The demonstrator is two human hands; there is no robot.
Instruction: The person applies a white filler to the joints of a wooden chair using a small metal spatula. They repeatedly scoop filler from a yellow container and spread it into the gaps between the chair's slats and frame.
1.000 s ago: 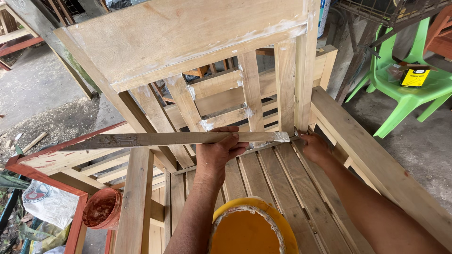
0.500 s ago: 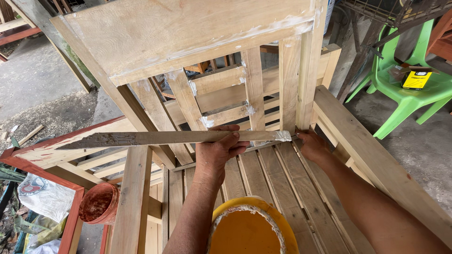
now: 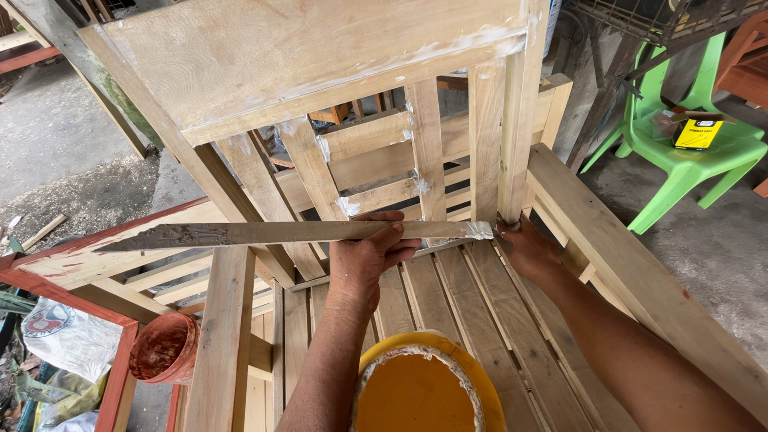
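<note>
Green plastic chair [image 3: 680,160] beside reddish pot [image 3: 162,348].

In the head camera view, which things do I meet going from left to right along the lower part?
White sack → reddish-brown bowl → left hand holding the long stick → right hand → green plastic chair.

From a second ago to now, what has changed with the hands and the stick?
Very little. The left hand keeps its grip on the long flat stick, whose putty-smeared tip stays by the upright post. The right hand remains pressed at the foot of that post. Only the view shifts slightly; the yellow tub and the green chair have not moved.
</note>
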